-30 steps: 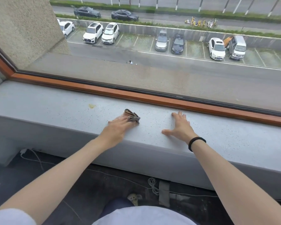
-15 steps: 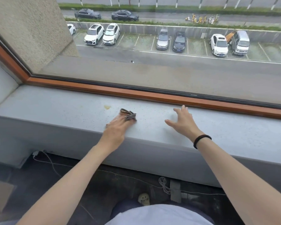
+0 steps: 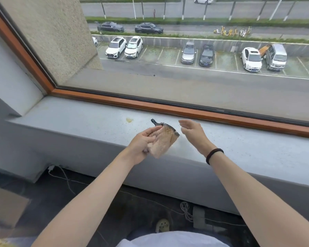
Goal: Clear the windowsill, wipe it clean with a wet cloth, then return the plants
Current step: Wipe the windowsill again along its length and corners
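Observation:
The grey speckled windowsill [image 3: 82,120] runs across the view below the window. My left hand [image 3: 141,145] holds a folded tan cloth [image 3: 163,139] with a dark patterned edge, lifted just above the sill's front part. My right hand [image 3: 193,131] hovers open beside the cloth's right edge, fingers apart, not touching it or the sill. A small yellowish stain [image 3: 129,119] sits on the sill just left of the cloth. No plants are in view.
An orange-brown wooden window frame [image 3: 185,111] borders the sill at the back. Below the sill, white cables [image 3: 64,177] and a power strip [image 3: 199,218] lie on the dark floor. A brown cardboard piece [image 3: 5,209] lies at the lower left.
My left hand has lifted the cloth off the sill and turned it up, showing its tan side. My right hand has risen from the sill and now hangs open beside the cloth.

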The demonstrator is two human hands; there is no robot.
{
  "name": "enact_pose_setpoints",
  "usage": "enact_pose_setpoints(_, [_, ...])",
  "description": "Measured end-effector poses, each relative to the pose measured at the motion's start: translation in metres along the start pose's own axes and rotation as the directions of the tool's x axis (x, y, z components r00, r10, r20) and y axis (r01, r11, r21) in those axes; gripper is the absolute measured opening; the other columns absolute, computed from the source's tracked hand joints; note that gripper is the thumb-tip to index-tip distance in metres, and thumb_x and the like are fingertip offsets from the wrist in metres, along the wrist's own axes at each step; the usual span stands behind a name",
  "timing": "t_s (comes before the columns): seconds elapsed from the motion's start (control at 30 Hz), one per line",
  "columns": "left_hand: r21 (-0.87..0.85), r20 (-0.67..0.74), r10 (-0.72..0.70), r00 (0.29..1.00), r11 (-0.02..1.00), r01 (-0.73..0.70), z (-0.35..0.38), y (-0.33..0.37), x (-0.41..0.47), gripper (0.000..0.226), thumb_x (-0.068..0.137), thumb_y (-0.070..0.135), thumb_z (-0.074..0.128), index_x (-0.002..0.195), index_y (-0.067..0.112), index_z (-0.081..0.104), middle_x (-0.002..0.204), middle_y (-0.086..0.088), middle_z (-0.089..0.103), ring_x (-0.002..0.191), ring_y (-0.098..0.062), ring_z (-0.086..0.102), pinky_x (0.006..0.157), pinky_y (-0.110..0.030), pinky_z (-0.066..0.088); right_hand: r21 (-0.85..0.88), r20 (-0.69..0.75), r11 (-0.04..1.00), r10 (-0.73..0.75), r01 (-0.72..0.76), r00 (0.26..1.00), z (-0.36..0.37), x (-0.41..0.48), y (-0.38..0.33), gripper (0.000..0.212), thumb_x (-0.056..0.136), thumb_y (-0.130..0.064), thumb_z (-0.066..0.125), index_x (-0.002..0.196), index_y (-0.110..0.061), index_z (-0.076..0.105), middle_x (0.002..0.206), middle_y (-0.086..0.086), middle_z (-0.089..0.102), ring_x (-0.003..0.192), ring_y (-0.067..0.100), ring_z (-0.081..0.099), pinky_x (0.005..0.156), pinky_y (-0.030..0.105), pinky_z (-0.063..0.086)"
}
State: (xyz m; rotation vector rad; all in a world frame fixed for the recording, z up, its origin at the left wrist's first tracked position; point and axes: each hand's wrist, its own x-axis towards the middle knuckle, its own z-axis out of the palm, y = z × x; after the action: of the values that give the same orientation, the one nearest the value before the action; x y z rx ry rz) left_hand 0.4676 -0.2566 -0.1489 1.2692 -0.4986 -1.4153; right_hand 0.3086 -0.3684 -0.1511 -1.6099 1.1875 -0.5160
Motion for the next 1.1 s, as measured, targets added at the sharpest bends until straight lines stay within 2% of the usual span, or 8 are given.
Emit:
enact_pose_setpoints(0.13, [-0.226, 0.073, -0.026, 0.997, 0.973, 0.042, 0.017, 0.011, -0.004, 0.038, 0.095, -0.003, 0.039, 0.121, 0.016, 0.059, 0.108, 0.001, 0.068, 0.089, -0.011, 0.066, 0.072, -0.023, 0.053, 0.495, 0.295, 0.835, 0.099, -0.241, 0.950, -0.005, -0.017, -0.020, 0.030, 0.097, -0.034, 0.049, 0.105, -0.009, 0.063, 0.095, 0.007, 0.065, 0.087, 0.021, 0.063, 0.083, 0.034, 0.051])
enact_pose_setpoints(0.27, [-0.412, 0.066, -0.003, 0.998, 0.911, 0.030, 0.033, 0.009, -0.012, 0.035, 0.095, 0.000, 0.038, 0.114, 0.019, 0.062, 0.096, 0.004, 0.072, 0.083, -0.010, 0.069, 0.072, -0.024, 0.054, 0.592, 0.407, 0.689, 0.192, -0.418, 0.893, -0.020, -0.038, -0.016, 0.044, 0.085, -0.039, 0.066, 0.114, -0.007, 0.059, 0.117, 0.020, 0.060, 0.106, 0.031, 0.063, 0.090, 0.042, 0.053])
enact_pose_setpoints(0.37, [-0.428, 0.094, -0.004, 0.996, 0.903, 0.044, 0.049, 0.005, -0.022, 0.035, 0.094, -0.001, 0.040, 0.112, 0.019, 0.063, 0.097, 0.002, 0.072, 0.083, -0.011, 0.069, 0.075, -0.024, 0.055, 0.620, 0.479, 0.616, 0.193, -0.485, 0.857, -0.033, -0.056, -0.005, 0.033, 0.085, -0.026, 0.067, 0.109, -0.005, 0.059, 0.108, 0.017, 0.064, 0.096, 0.028, 0.066, 0.083, 0.037, 0.055])
enact_pose_setpoints(0.5, [-0.366, 0.120, -0.002, 0.993, 0.930, 0.046, 0.065, -0.003, -0.030, 0.043, 0.087, -0.006, 0.044, 0.120, 0.017, 0.060, 0.107, 0.000, 0.068, 0.090, -0.014, 0.067, 0.076, -0.025, 0.051, 0.598, 0.366, 0.664, 0.272, -0.448, 0.890, -0.040, -0.071, -0.002, 0.019, 0.089, -0.023, 0.063, 0.102, -0.009, 0.060, 0.095, 0.008, 0.066, 0.084, 0.019, 0.064, 0.069, 0.028, 0.052])
enact_pose_setpoints(0.63, [-0.318, 0.145, 0.010, 0.989, 0.947, 0.037, 0.075, -0.009, -0.040, 0.051, 0.088, -0.015, 0.041, 0.127, 0.014, 0.055, 0.113, -0.006, 0.066, 0.092, -0.018, 0.068, 0.074, -0.032, 0.058, 0.721, 0.315, 0.585, 0.200, -0.371, 0.928, -0.049, -0.081, 0.002, 0.013, 0.093, -0.015, 0.056, 0.104, -0.013, 0.060, 0.103, 0.008, 0.065, 0.092, 0.023, 0.063, 0.073, 0.039, 0.056])
enact_pose_setpoints(0.83, [-0.236, 0.059, 0.041, 0.997, 0.971, -0.026, 0.083, -0.015, -0.050, 0.055, 0.083, -0.021, 0.044, 0.120, 0.016, 0.059, 0.112, -0.014, 0.063, 0.094, -0.024, 0.065, 0.079, -0.035, 0.055, 0.781, 0.219, 0.538, 0.240, -0.317, 0.946, -0.054, -0.093, 0.011, 0.029, 0.090, 0.001, 0.051, 0.118, -0.004, 0.057, 0.105, 0.015, 0.065, 0.086, 0.026, 0.065, 0.067, 0.036, 0.058])
enact_pose_setpoints(1.0, [-0.243, 0.068, 0.096, 0.993, 0.967, -0.077, 0.071, -0.019, -0.052, 0.060, 0.075, -0.028, 0.044, 0.116, 0.012, 0.062, 0.112, -0.008, 0.052, 0.087, -0.019, 0.058, 0.079, -0.027, 0.050, 0.710, 0.227, 0.631, 0.216, -0.313, 0.950, -0.055, -0.098, 0.022, 0.019, 0.086, -0.030, 0.066, 0.095, -0.015, 0.071, 0.100, 0.008, 0.071, 0.087, 0.022, 0.066, 0.082, 0.039, 0.055])
enact_pose_setpoints(1.1, [-0.030, 0.027, 0.061, 0.998, 0.998, -0.060, 0.077, -0.020, -0.055, 0.060, 0.073, -0.027, 0.046, 0.115, 0.012, 0.062, 0.121, -0.014, 0.051, 0.102, -0.022, 0.057, 0.086, -0.030, 0.049, 0.612, 0.124, 0.739, 0.262, -0.282, 0.957, -0.060, -0.096, 0.025, 0.025, 0.083, -0.038, 0.069, 0.088, -0.014, 0.070, 0.094, 0.009, 0.071, 0.086, 0.025, 0.065, 0.087, 0.044, 0.052])
